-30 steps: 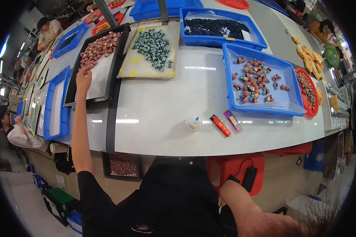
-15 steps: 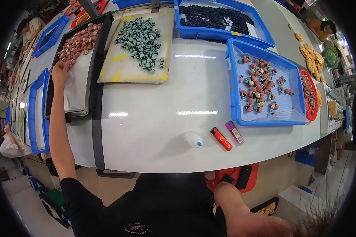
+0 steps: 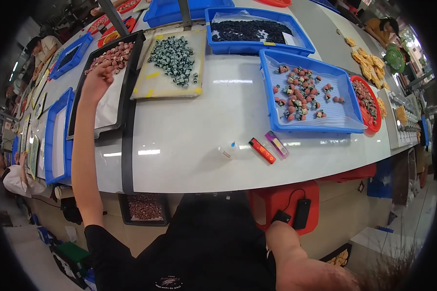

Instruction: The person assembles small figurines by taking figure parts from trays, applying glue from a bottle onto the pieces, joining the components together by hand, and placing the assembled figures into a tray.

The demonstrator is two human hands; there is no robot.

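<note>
My left hand (image 3: 98, 82) is raised over the black tray (image 3: 115, 107), its fingers curled closed. Whatever it may hold is hidden by the fingers. Just beyond it, small pink, bumpy pieces (image 3: 122, 51) are heaped at the tray's far end, on white lining. My right arm (image 3: 289, 247) is bent at the lower right, and its hand does not show. Right of the black tray, a pale board (image 3: 145, 87) with yellow tape carries many small green pieces (image 3: 172, 58). A blue tray (image 3: 320, 127) at right holds pink-and-green assembled pieces (image 3: 301, 92).
A small clear bottle with a blue tip (image 3: 226, 151), a red lighter (image 3: 262, 151) and a purple lighter (image 3: 277, 144) lie near the table's front edge. Another blue tray (image 3: 262, 48) holds dark pieces. Below the edge stands a red stool (image 3: 260, 208) with a black cabled device (image 3: 302, 213).
My left hand has lifted off the pink pieces and come right, its fingers now curled. The view has shifted, showing a tray of dark red pieces under the table. The small bottle's tip now points differently.
</note>
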